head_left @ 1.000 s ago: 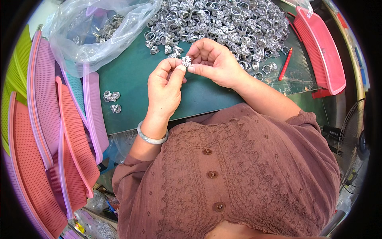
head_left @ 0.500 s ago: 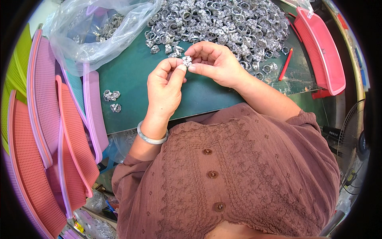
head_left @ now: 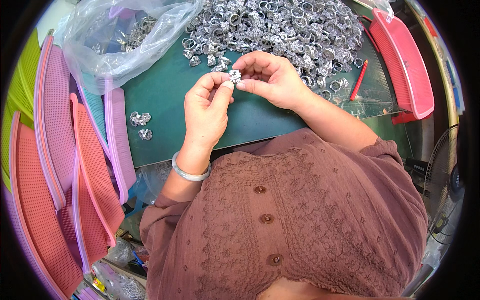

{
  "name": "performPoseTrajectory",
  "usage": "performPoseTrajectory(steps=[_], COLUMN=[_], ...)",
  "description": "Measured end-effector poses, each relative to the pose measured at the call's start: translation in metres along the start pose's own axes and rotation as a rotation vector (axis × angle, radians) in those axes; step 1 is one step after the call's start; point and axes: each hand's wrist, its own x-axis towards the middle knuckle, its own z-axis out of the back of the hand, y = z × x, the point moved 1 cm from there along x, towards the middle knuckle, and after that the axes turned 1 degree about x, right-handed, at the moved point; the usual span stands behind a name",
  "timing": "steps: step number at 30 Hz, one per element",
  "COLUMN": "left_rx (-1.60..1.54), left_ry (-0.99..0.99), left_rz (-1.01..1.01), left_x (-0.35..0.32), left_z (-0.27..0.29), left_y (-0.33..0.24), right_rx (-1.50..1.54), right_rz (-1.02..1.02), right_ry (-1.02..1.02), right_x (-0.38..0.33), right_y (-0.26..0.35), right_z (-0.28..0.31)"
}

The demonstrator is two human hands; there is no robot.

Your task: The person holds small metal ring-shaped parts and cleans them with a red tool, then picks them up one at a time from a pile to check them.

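Observation:
Between my two hands is a silver ring (head_left: 235,76) with a cluster of pale stones facing up. My left hand (head_left: 206,107) pinches it between thumb and forefinger. My right hand (head_left: 272,80) comes in from the other side, its thumb tip at the ring's edge and its forefinger curved above. The ring's band is hidden by my fingers. Just beyond my hands lies a big heap of similar silver rings (head_left: 280,30), a few of them loose at its near edge. Apart from the heap, several more rings (head_left: 140,119) lie at the left of the green tabletop (head_left: 165,100).
A clear plastic bag (head_left: 90,60) holding more rings stands at the back left. Stacked purple and coral plastic baskets (head_left: 50,200) line the left side. On the right are a red pencil-like stick (head_left: 359,80), a pink basket (head_left: 400,60) and a fan (head_left: 440,175).
The ring has tipped slightly, so its stone cluster faces up more. Both hands stay in nearly the same place.

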Motion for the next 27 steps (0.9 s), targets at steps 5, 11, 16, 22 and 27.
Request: performPoseTrajectory(steps=[5, 11, 16, 22, 27], left_rx=[-0.029, 0.018, -0.410, -0.714, -0.758], left_ry=[0.011, -0.002, 0.069, 0.157, 0.181], left_rz=[-0.022, -0.058, 0.184, 0.289, 0.283], left_x=[0.000, 0.002, 0.008, 0.010, 0.008], left_z=[0.000, -0.003, 0.011, 0.025, 0.028], left_y=[0.002, 0.004, 0.007, 0.014, 0.015], right_rx=[-0.084, -0.314, -0.254, -0.486, -0.575], right_rz=[0.046, 0.256, 0.242, 0.242, 0.300], right_ry=[-0.030, -0.015, -0.057, -0.032, -0.051], right_x=[-0.001, 0.000, 0.000, 0.002, 0.004], right_y=[-0.002, 0.006, 0.006, 0.001, -0.001], right_z=[0.000, -0.003, -0.001, 0.003, 0.001])
